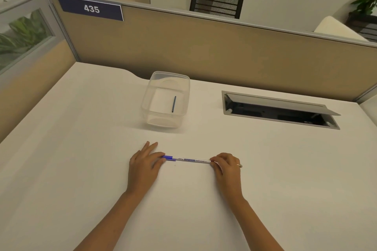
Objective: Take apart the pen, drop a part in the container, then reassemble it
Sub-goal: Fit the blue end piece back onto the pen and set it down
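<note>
While our left hand pinches the pen at nine o'clock, our right hand grips its three o'clock end; the tub holding a thin rod sits at twelve.

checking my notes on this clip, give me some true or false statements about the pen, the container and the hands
1. The white marker pen with a blue cap is held at both ends, left hand at the cap, right hand at the other end. True.
2. The clear plastic container is empty. False: a thin dark stick-like part lies inside it.
3. The container stands beyond the pen, nearer the beige partition. True.
4. The metal cable hatch in the white desk is closed. False: its flap is raised.
5. A ring shows on the left hand. False: it is on the right hand.
</note>
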`<act>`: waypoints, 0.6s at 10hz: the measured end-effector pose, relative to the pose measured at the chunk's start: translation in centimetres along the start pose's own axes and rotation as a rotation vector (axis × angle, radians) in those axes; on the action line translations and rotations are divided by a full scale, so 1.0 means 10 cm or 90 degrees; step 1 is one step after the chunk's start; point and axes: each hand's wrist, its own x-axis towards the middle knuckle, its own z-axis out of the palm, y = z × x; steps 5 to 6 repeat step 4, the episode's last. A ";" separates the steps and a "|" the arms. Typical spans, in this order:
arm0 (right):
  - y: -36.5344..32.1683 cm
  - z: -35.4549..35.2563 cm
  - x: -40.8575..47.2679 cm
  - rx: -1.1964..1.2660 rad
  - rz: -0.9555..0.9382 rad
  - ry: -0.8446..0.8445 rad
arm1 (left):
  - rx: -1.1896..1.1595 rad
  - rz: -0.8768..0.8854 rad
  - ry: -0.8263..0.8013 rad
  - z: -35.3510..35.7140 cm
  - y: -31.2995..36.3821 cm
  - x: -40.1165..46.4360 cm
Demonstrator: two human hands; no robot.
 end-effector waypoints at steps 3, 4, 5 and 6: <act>0.00 -0.03 0.02 0.029 0.002 -0.012 | -0.016 0.008 -0.009 -0.03 0.00 0.02; 0.01 -0.04 0.01 0.046 0.025 -0.032 | -0.029 0.000 -0.015 -0.05 -0.01 0.02; 0.01 -0.04 0.01 0.046 0.025 -0.032 | -0.029 0.000 -0.015 -0.05 -0.01 0.02; 0.01 -0.04 0.01 0.046 0.025 -0.032 | -0.029 0.000 -0.015 -0.05 -0.01 0.02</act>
